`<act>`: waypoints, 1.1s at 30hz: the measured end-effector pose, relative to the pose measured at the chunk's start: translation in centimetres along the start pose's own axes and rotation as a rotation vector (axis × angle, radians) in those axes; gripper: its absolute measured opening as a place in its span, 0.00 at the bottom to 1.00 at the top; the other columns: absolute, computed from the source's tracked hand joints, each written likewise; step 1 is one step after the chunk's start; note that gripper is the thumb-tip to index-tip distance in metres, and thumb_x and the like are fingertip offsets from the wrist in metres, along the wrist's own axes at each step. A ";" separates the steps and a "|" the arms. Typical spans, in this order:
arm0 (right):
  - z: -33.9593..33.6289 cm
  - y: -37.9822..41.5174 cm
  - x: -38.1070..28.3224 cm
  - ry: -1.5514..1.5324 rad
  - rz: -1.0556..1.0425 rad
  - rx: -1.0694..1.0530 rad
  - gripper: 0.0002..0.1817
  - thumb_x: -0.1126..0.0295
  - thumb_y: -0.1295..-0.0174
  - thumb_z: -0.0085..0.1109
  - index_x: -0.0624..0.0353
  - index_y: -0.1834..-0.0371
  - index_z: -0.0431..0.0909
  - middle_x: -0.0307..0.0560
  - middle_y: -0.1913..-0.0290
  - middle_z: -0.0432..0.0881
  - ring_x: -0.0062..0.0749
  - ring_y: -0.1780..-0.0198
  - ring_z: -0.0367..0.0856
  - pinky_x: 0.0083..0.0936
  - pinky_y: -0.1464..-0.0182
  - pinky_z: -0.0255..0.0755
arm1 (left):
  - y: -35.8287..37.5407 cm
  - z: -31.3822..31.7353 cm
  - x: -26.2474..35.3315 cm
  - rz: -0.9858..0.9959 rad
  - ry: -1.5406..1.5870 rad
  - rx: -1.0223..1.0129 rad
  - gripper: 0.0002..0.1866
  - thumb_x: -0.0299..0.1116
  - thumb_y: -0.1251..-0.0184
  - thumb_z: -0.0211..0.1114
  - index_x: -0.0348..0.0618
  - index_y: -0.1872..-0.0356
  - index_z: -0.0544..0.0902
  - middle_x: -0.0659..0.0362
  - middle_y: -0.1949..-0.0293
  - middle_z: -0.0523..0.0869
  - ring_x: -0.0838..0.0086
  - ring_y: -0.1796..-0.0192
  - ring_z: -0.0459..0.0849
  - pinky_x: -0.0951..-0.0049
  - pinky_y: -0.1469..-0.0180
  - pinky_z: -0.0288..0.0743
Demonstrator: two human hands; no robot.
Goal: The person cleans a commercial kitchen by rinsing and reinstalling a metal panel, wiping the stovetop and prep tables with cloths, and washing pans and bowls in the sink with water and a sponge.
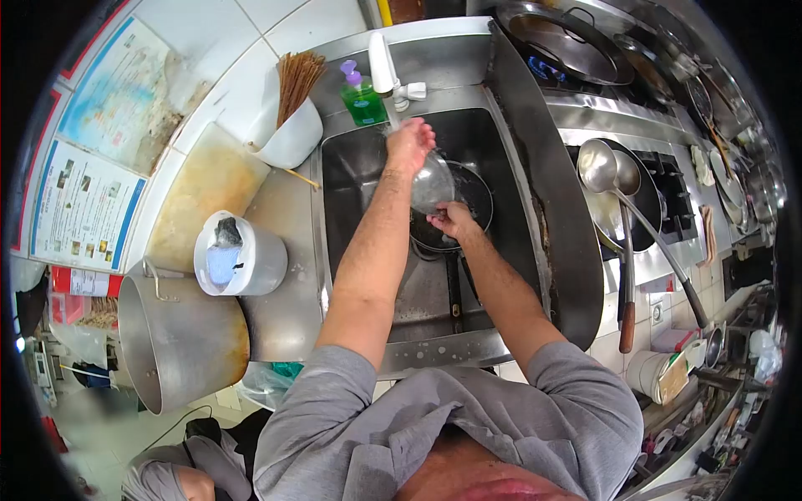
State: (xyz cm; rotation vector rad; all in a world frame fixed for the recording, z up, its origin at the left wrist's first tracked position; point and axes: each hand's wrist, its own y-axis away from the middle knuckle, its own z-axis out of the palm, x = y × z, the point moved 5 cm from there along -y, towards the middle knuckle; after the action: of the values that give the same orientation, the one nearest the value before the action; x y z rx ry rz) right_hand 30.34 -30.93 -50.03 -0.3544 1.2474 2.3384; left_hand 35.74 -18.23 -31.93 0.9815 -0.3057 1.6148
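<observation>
Under the white tap (382, 67), my left hand (410, 144) is held in the water with its fingers apart, at the upper edge of a shiny round metal bowl (430, 182). My right hand (454, 220) pinches the lower right rim of that bowl, which is tilted. Beneath it, a dark frying pan (478, 197) lies in the steel sink (351, 159), its black handle pointing toward me. Both forearms reach over the sink's front edge, and the left one covers part of the basin.
Green soap (364, 104) and a white holder (292, 138) with a bamboo brush (298, 88) stand behind the sink. At left are a white bucket (269, 260) and a large pot (180, 342). Right, ladles (599, 167) rest in a wok; a blue flame burns on the stove. Another person sits or bends lower left.
</observation>
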 end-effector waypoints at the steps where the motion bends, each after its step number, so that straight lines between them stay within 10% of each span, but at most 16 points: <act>1: 0.6 0.4 0.4 0.009 0.008 -0.006 0.17 0.77 0.47 0.51 0.64 0.52 0.67 0.58 0.57 0.75 0.43 0.65 0.80 0.34 0.75 0.78 | 0.5 0.5 0.2 0.053 -0.199 -0.038 0.06 0.26 0.37 0.53 0.39 0.61 0.76 0.57 0.71 0.80 0.72 0.72 0.80 0.73 0.71 0.75; 4: 0.5 1.0 -1.0 0.064 -0.395 0.288 0.08 0.77 0.45 0.53 0.61 0.61 0.74 0.48 0.69 0.78 0.40 0.71 0.80 0.38 0.68 0.77 | 0.5 1.0 1.3 0.370 -1.031 -0.179 0.14 0.24 0.45 0.56 0.42 0.55 0.76 0.56 0.63 0.81 0.67 0.65 0.81 0.69 0.66 0.75; 5: 0.7 1.4 -3.1 0.372 -0.571 0.344 0.09 0.76 0.47 0.54 0.60 0.61 0.76 0.48 0.69 0.80 0.40 0.69 0.80 0.38 0.66 0.76 | 0.4 0.0 1.3 0.377 -1.033 -0.168 0.14 0.24 0.45 0.56 0.42 0.55 0.76 0.56 0.63 0.81 0.67 0.65 0.81 0.69 0.66 0.75; 7: 2.7 2.6 -7.6 1.117 -0.874 0.550 0.11 0.73 0.50 0.55 0.56 0.61 0.80 0.51 0.70 0.83 0.43 0.65 0.82 0.39 0.62 0.73 | 5.1 1.1 2.8 0.989 -1.805 -0.017 0.17 0.25 0.48 0.58 0.48 0.54 0.76 0.56 0.55 0.79 0.61 0.58 0.79 0.65 0.59 0.74; 9: 8.9 7.2 -10.6 1.512 -1.173 0.425 0.10 0.70 0.48 0.52 0.50 0.63 0.79 0.48 0.65 0.79 0.48 0.60 0.78 0.40 0.63 0.73 | 6.1 0.2 2.8 0.986 -1.845 -0.007 0.16 0.27 0.49 0.58 0.49 0.55 0.78 0.53 0.53 0.77 0.58 0.55 0.79 0.62 0.53 0.73; 12: 15.5 9.7 -11.5 1.727 -1.480 0.186 0.07 0.67 0.48 0.54 0.53 0.66 0.75 0.44 0.64 0.76 0.46 0.57 0.76 0.41 0.60 0.73 | 5.0 -3.1 2.9 0.318 -1.821 0.160 0.14 0.34 0.44 0.57 0.53 0.55 0.79 0.52 0.57 0.82 0.54 0.53 0.80 0.54 0.51 0.73; 18: 9.9 5.4 -11.2 1.377 -0.860 0.230 0.14 0.71 0.52 0.57 0.60 0.61 0.77 0.52 0.65 0.81 0.43 0.68 0.82 0.35 0.69 0.77 | 6.3 -7.6 6.8 0.593 -1.583 0.274 0.14 0.34 0.41 0.57 0.46 0.53 0.78 0.48 0.61 0.83 0.56 0.57 0.82 0.60 0.54 0.75; 21: 6.1 4.3 -6.2 0.689 -0.489 0.017 0.18 0.80 0.55 0.49 0.62 0.58 0.77 0.47 0.67 0.80 0.35 0.73 0.80 0.30 0.79 0.79 | 11.3 -10.7 8.0 0.891 -1.501 0.248 0.19 0.36 0.39 0.58 0.37 0.48 0.73 0.46 0.52 0.78 0.55 0.48 0.76 0.63 0.46 0.69; 23: 4.0 3.5 -5.8 0.924 -0.490 0.100 0.18 0.80 0.54 0.49 0.63 0.56 0.75 0.48 0.66 0.79 0.32 0.72 0.79 0.27 0.84 0.77 | 17.8 -12.9 9.0 0.903 -1.639 0.397 0.23 0.39 0.38 0.58 0.36 0.46 0.71 0.43 0.46 0.73 0.51 0.42 0.70 0.60 0.41 0.63; 30: 3.0 5.7 -7.2 1.278 -0.575 0.228 0.11 0.77 0.50 0.49 0.67 0.63 0.75 0.55 0.68 0.81 0.37 0.75 0.82 0.27 0.85 0.77 | 33.9 -24.3 1.2 0.155 -2.044 0.877 0.44 0.58 0.38 0.49 0.31 0.33 0.50 0.40 0.32 0.48 0.49 0.29 0.42 0.43 0.33 0.36; 33: 3.5 5.5 -6.4 1.274 -0.554 0.246 0.12 0.76 0.50 0.49 0.67 0.62 0.75 0.56 0.66 0.81 0.38 0.74 0.82 0.27 0.86 0.76 | 28.5 -22.5 2.0 0.270 -2.009 0.800 0.44 0.58 0.38 0.49 0.28 0.35 0.51 0.37 0.32 0.47 0.47 0.29 0.42 0.47 0.32 0.36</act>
State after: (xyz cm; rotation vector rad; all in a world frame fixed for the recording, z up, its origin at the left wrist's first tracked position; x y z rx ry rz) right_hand 32.97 -32.42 -41.40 -1.9786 1.5719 1.3331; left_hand 0.43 -10.56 -35.62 3.0251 -1.1459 0.2678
